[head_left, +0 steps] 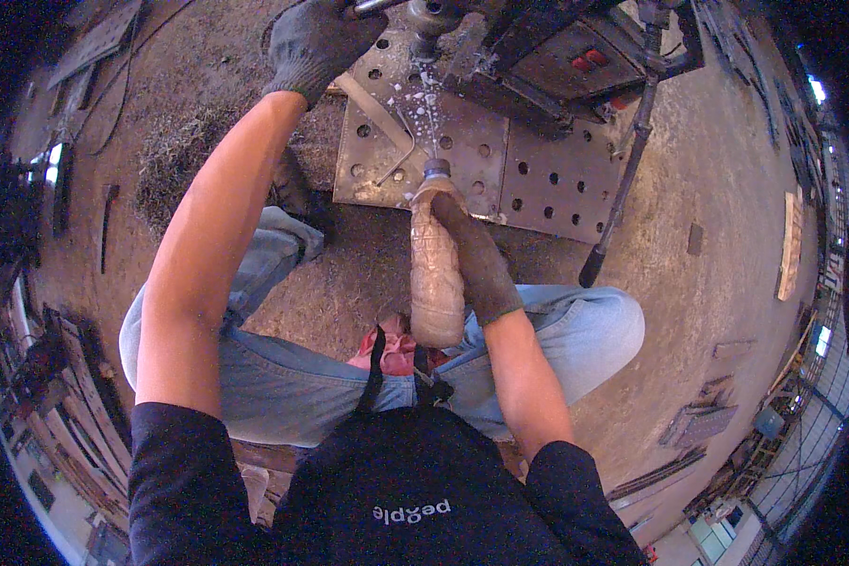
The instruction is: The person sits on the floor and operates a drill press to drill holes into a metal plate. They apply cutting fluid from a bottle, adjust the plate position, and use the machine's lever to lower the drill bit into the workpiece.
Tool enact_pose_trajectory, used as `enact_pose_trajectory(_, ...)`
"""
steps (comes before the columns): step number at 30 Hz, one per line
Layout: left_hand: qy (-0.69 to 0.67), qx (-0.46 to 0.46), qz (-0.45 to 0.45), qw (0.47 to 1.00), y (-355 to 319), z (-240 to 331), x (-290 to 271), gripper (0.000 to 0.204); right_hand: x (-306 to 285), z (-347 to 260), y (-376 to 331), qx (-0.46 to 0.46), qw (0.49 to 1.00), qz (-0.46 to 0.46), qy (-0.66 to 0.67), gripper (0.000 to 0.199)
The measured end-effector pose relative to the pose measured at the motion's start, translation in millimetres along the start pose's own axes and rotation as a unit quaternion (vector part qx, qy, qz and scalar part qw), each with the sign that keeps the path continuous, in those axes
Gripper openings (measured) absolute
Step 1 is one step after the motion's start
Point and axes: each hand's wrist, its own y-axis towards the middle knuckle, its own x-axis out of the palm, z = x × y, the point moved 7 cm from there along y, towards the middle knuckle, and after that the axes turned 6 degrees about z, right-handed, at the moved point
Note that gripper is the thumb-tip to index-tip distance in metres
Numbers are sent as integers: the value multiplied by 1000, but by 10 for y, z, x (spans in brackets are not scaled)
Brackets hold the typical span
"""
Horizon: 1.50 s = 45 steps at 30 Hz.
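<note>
My right hand (481,257), in a dark grey work glove, is closed round a cloudy plastic bottle (436,283). The bottle tilts away from me, its blue-ringed cap (436,168) at the far end. Whitish liquid (428,102) sprays from the cap towards the round metal spindle (426,49) of a drilling machine. Beneath the spray lies a flat steel plate (462,184) with several round holes. My gloved left hand (319,45), at the top, is wrapped round a metal handle (377,6) beside the spindle; its fingertips are partly hidden.
The dark machine body (575,61) stands at the upper right, with a long lever (623,184) slanting down from it. A bent metal rod (398,149) lies on the plate. Metal shavings (184,174) are heaped at the left. A wooden piece (790,247) lies far right.
</note>
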Motion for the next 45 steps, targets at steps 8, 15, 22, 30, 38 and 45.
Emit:
enact_pose_trajectory(8, 45, -29, -45, 998, 40, 25, 54, 35, -93, 73, 40, -61, 996, -40, 58, 41)
enact_pose_trajectory(15, 19, -39, -103, 994, 67, -85, 117, 41, -345, 101, 128, -194, 980, -15, -53, 45)
enact_pose_trajectory(22, 5, -36, -242, 970, 120, -3, 14, 48, -137, -89, -213, -50, 999, 10, -18, 43)
enact_pose_trajectory(30, 34, 92, -240, 966, 287, -91, 10, 61, -212, 12, -143, -33, 998, -24, 52, 50)
enact_pose_trajectory(38, -14, -5, -218, 976, 250, -142, 87, 58, -226, -40, -150, -23, 999, -10, -27, 50)
enact_pose_trajectory(45, 26, 6, -170, 985, 161, -26, 75, 56, -243, -29, -151, -17, 999, -6, -37, 57)
